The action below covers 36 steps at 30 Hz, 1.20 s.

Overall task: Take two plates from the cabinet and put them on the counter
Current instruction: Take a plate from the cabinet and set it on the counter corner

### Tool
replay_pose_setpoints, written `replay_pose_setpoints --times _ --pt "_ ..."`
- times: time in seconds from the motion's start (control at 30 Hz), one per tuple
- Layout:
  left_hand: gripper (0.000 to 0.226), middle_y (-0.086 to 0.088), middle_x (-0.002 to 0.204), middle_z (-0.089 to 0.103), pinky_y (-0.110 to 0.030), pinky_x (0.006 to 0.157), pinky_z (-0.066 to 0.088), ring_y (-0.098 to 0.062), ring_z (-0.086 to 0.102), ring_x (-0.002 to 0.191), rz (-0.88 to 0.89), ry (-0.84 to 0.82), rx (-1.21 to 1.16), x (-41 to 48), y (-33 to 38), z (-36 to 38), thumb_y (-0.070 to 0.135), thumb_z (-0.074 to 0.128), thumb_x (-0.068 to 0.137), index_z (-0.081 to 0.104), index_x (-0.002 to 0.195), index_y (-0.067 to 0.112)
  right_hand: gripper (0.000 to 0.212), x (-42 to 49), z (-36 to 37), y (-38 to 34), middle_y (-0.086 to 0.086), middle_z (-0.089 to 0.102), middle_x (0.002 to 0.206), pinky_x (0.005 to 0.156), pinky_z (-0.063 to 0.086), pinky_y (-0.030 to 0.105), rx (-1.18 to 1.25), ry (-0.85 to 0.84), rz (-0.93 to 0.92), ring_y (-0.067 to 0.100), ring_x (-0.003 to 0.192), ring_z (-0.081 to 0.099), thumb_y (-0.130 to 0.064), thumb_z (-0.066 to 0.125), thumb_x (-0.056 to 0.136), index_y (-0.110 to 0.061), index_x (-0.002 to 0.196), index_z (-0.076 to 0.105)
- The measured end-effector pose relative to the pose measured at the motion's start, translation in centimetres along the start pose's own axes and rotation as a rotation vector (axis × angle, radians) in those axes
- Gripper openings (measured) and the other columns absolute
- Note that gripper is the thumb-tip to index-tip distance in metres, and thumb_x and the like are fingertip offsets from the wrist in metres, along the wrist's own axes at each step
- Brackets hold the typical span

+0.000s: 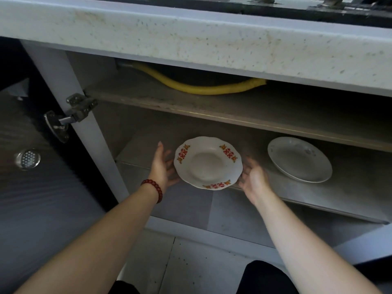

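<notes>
A white plate with red and gold marks [209,164] is at the front edge of the lower cabinet shelf [318,200], tilted toward me and slightly overhanging it. My left hand [163,166], with a red bead bracelet on the wrist, cups the plate's left rim with its fingers under it. At the right rim is my right hand [253,177], blurred, its fingers against the edge. A second, plain white plate [299,160] lies flat on the same shelf to the right. The speckled white counter [191,39] runs above the cabinet.
The upper shelf [233,109] carries a yellow hose [201,89]. The cabinet door [31,198] stands open at the left on a metal hinge [72,113]. A dark stove [212,5] sits on the counter top. Tiled floor lies below.
</notes>
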<state>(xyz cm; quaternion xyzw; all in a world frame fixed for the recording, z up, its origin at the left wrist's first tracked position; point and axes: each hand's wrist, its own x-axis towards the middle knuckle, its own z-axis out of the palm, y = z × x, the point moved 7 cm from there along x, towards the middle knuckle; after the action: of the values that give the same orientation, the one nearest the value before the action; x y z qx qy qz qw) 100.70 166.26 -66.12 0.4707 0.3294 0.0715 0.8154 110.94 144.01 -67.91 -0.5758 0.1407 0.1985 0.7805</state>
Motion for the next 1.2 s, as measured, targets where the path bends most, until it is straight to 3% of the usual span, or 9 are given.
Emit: replay_pose_setpoints --times 0.1,0.2,0.4,0.53,0.7,0.77,0.87,1.03,1.2 --pt "0.076 -0.009 0.148 0.038 -0.048 0.087 0.038 -0.032 0.041 0.129 0.000 -0.003 0.012 0.3 0.3 0.2 0.072 0.027 0.082 0.031 0.143 0.027 0.043 0.2 0.0 -0.1 0.008 0.050 0.138 0.090 0.048 0.049 0.038 -0.001 0.015 0.029 0.117 0.053 -0.031 0.035 0.098 -0.022 0.140 0.037" --pt "0.078 -0.010 0.149 0.036 -0.048 0.082 0.039 -0.033 0.040 0.130 -0.011 -0.031 0.031 0.8 0.7 0.9 0.073 0.026 0.081 0.029 0.144 0.027 0.042 0.6 0.2 -0.5 0.008 0.053 0.134 0.074 0.050 0.043 0.066 -0.005 0.037 0.026 0.103 0.058 -0.035 0.032 0.097 -0.024 0.137 0.039" --pt "0.078 -0.009 0.147 0.038 -0.043 0.068 0.046 -0.033 0.042 0.128 -0.030 -0.074 0.018 0.6 0.6 1.1 0.076 0.025 0.078 0.031 0.142 0.031 0.041 0.4 -0.1 -0.2 0.004 0.057 0.128 0.075 0.049 0.046 0.083 0.014 0.046 0.024 0.100 0.060 -0.040 0.034 0.095 -0.029 0.134 0.043" --pt "0.076 -0.007 0.148 0.038 -0.048 0.082 0.041 -0.033 0.040 0.129 -0.076 -0.019 -0.010 -1.3 0.6 -0.1 0.076 0.025 0.079 0.033 0.141 0.033 0.042 -1.6 -0.2 0.1 0.005 0.054 0.134 0.094 0.043 0.053 0.019 0.043 0.077 0.026 0.112 0.056 -0.039 0.036 0.095 -0.031 0.136 0.042" --pt "0.081 -0.008 0.146 0.040 -0.053 0.088 0.039 -0.036 0.042 0.127 -0.191 0.103 -0.018 -7.0 1.5 -2.2 0.079 0.025 0.075 0.035 0.141 0.031 0.042 -7.9 0.7 -0.7 0.004 0.050 0.138 0.073 0.049 0.043 -0.048 0.098 0.171 0.026 0.115 0.055 -0.040 0.036 0.096 -0.036 0.137 0.040" --pt "0.083 -0.008 0.145 0.042 -0.054 0.094 0.039 -0.035 0.045 0.124 -0.234 0.134 -0.046 -10.1 2.7 -2.9 0.082 0.025 0.072 0.038 0.139 0.034 0.041 -11.0 1.3 -1.6 0.004 0.049 0.139 0.072 0.048 0.042 -0.059 0.098 0.218 0.026 0.116 0.054 -0.040 0.036 0.096 -0.038 0.137 0.039" --pt "0.078 -0.006 0.144 0.043 -0.051 0.087 0.039 -0.031 0.047 0.119 -0.263 0.194 -0.067 -15.2 5.5 -3.9 0.080 0.024 0.073 0.040 0.137 0.038 0.040 -15.9 2.5 -3.3 0.003 0.051 0.138 0.071 0.050 0.042 -0.072 0.096 0.290 0.024 0.107 0.058 -0.043 0.039 0.095 -0.040 0.135 0.040" --pt "0.074 -0.004 0.150 0.034 -0.058 0.099 0.029 -0.033 0.035 0.132 -0.303 0.298 -0.103 -23.8 11.1 -4.5 0.075 0.025 0.078 0.036 0.140 0.036 0.041 -23.7 6.0 -7.5 0.001 0.043 0.144 0.096 0.040 0.054 -0.159 0.063 0.356 0.027 0.126 0.046 -0.048 0.040 0.093 -0.042 0.134 0.041" --pt "0.070 -0.006 0.150 0.033 -0.061 0.104 0.023 -0.034 0.033 0.134 -0.279 0.368 -0.050 -30.8 17.2 -3.5 0.072 0.021 0.082 0.037 0.138 0.034 0.043 -30.2 9.5 -12.8 -0.003 0.037 0.148 0.102 0.031 0.057 -0.302 -0.001 0.325 0.027 0.133 0.036 -0.052 0.036 0.093 -0.046 0.135 0.034"
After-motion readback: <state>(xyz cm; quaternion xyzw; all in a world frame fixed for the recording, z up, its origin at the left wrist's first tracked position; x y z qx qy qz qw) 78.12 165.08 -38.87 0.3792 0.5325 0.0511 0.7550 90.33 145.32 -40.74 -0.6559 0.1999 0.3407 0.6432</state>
